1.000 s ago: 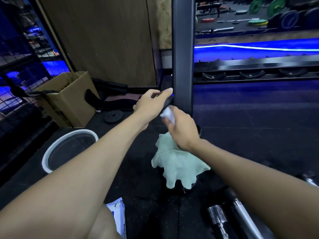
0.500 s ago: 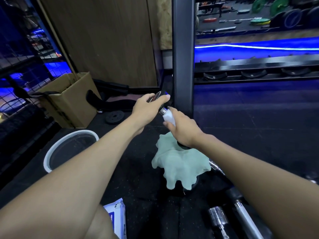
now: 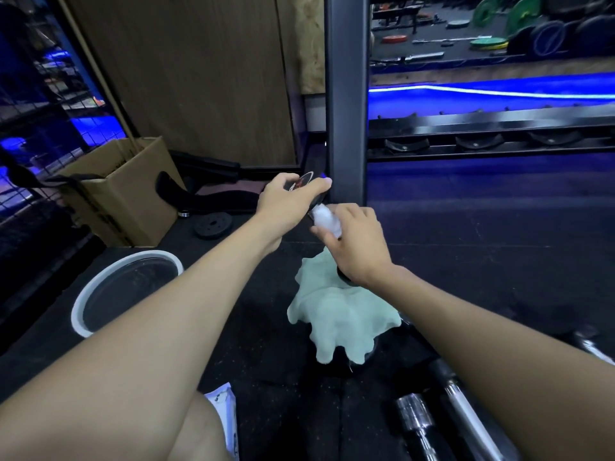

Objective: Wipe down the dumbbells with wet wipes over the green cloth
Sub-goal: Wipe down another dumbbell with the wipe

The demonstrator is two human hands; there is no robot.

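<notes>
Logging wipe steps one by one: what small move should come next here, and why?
Probably slide the wipe down the handle. The left hand grips the dumbbell's top head, tilted above the green cloth, and the right hand pinches the wipe just under that head.

The cloth lies on the floor before the rack post. The bucket stands to its left, the cardboard box behind that. The wipes packet lies nearest, metal bars to the right.
</notes>
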